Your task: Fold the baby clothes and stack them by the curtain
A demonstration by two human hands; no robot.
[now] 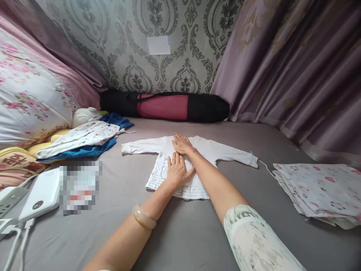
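A small white long-sleeved shirt (pixel 158 178) lies spread out on the grey bed sheet (pixel 121 233), its sleeves stretched to both sides. Printed lettering runs along its hem, and a drawing shows on the front, partly covered by my hands. My left hand (pixel 178 169) rests flat on the middle of the shirt with fingers spread. Farther up, near the collar, my right hand (pixel 182 145) also lies flat on the cloth, its fingers pointing up and left. Neither hand grips anything. A pale bangle (pixel 144 217) circles my left wrist.
Folded clothes (pixel 84 135) lie at the left beside a floral pillow (pixel 31 82). A white power bank (pixel 42 194) with cables sits at the left front. Folded patterned cloth (pixel 321 188) lies at the right. A long black and red bag (pixel 163 106) lies along the wall.
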